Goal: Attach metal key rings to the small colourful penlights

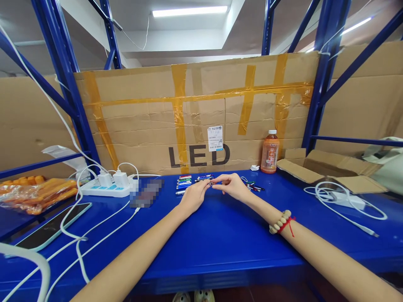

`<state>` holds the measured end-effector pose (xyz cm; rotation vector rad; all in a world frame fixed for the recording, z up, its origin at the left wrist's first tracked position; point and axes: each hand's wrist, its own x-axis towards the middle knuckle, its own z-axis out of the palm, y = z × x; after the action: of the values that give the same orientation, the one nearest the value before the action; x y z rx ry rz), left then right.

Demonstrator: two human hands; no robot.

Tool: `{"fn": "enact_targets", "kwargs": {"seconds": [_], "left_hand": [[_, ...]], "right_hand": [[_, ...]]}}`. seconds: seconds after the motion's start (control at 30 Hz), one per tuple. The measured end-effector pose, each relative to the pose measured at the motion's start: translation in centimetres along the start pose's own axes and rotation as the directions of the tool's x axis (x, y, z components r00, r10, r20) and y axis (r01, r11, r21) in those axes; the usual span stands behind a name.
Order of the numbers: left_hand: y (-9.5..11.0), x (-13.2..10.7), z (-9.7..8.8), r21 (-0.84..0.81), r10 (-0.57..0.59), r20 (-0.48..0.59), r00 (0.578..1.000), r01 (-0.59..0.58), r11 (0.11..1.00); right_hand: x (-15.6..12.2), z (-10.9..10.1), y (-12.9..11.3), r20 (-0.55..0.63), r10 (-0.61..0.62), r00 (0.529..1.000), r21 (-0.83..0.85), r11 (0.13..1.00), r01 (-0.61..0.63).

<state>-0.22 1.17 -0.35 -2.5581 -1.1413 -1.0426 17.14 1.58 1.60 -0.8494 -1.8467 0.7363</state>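
Observation:
My left hand (193, 196) and my right hand (233, 187) meet over the far part of the blue table. Between their pinched fingertips is a small, shiny metal piece (211, 184), too small to name. Behind my left hand, slim coloured stick-like items (184, 183) in red, green, blue and silver lie side by side. A second group of such items (204, 178) sits just beyond my fingers. To the right of my right hand lies a loose pile of small dark, red and green pieces (254, 186), partly hidden by the wrist.
An orange drink bottle (270, 152) and an open cardboard box (327, 165) stand at right, near a coiled white cable (346, 201). Left are a power strip (107, 188), a phone (53, 226) and trailing cables. A large carton (141, 134) closes off the back.

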Motion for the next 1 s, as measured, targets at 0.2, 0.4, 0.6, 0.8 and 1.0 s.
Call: {"fn": "enact_targets", "kwargs": {"seconds": [0.2,0.4,0.6,0.8,1.0], "left_hand": [[0.01,0.11,-0.03,0.072,0.119,-0.019,0.993,-0.117,0.990],[-0.20,-0.03,0.15,0.014,0.160,-0.032,0.987,-0.160,0.987],[-0.13,-0.25,0.12,-0.029,0.200,-0.085,0.976,-0.203,0.979],[0.19,-0.31,-0.08,-0.010,0.284,-0.139,0.949,-0.288,0.958],[0.15,-0.27,-0.10,0.020,0.321,-0.157,0.934,-0.322,0.947]], "right_hand": [[-0.01,0.38,0.20,-0.053,0.020,0.998,0.082,0.996,-0.016],[-0.15,0.26,0.19,-0.059,0.036,0.998,0.125,0.992,-0.028],[-0.21,0.06,-0.23,-0.010,-0.009,1.000,0.180,0.984,0.010],[-0.32,-0.03,-0.32,0.017,-0.011,1.000,0.217,0.976,0.007],[-0.41,0.20,-0.14,0.015,0.000,1.000,0.230,0.973,-0.004]]}}
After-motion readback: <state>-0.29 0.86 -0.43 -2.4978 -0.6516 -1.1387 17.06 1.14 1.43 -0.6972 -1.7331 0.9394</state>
